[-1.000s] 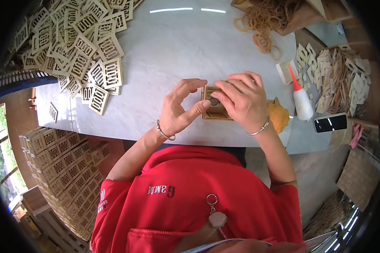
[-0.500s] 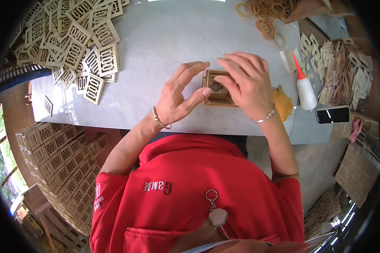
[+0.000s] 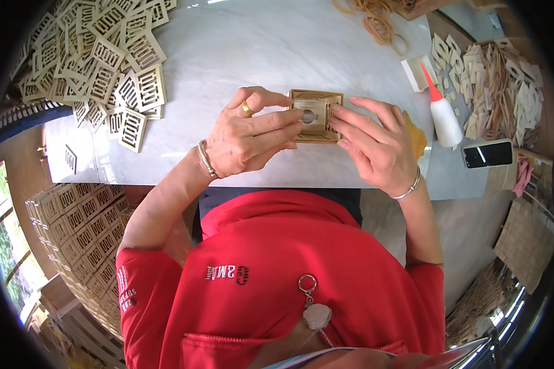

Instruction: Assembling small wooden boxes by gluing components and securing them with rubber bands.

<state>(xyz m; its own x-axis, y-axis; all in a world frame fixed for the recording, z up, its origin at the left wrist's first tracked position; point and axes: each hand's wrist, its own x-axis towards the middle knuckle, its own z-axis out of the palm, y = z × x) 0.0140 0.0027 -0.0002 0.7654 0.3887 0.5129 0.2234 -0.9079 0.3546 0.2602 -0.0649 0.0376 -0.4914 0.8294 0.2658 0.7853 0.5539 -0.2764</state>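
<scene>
A small open-topped wooden box with slatted walls is on the white marbled table between my hands. A round grey spot or hole shows at its bottom. My left hand, a gold ring on one finger, grips the box's left wall with bent fingers, their tips over the rim. From the right, my right hand holds the opposite wall, with some fingertips just inside the rim. Both thumbs are partly hidden. Just right of my right hand lies a yellow-orange piece, partly covered by it.
Slotted wooden panels are heaped at the far left. Rubber bands lie at the back right. A white glue bottle with a red nozzle, a phone and piled wooden pieces are right. Stacked slatted boxes stand lower left.
My hands have moved from hovering over the box to gripping its two side walls. The box's inside is now more visible, and the whole view has shifted slightly.
</scene>
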